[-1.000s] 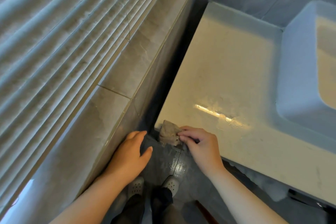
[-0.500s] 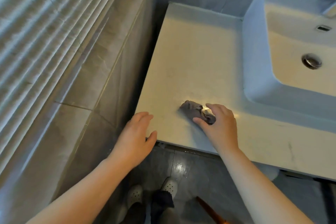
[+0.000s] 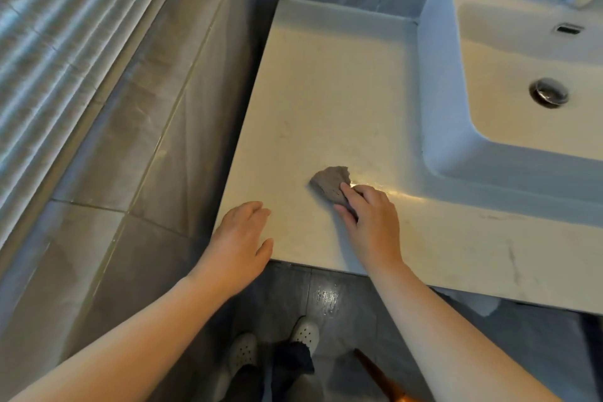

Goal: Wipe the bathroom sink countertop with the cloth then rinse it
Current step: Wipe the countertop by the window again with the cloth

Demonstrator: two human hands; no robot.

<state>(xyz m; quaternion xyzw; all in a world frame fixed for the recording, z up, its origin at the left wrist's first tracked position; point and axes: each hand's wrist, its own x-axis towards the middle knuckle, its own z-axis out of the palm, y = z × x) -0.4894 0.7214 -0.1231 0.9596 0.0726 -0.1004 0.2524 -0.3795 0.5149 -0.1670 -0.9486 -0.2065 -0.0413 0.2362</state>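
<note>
Left hand (image 3: 239, 243) flat, fingers spread, on worktop (image 3: 326, 91) front-left corner. Right hand (image 3: 370, 220) pinches bunched grey cloth (image 3: 329, 181), pressed to worktop near front edge. Basin sink (image 3: 522, 75) sits well right.

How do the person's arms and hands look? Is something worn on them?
Both forearms are bare as far as the picture shows; no sleeve is in view. The left hand and the right hand wear no gloves, and I see no ring, watch or bracelet. The fingers are short, with plain nails.
</note>
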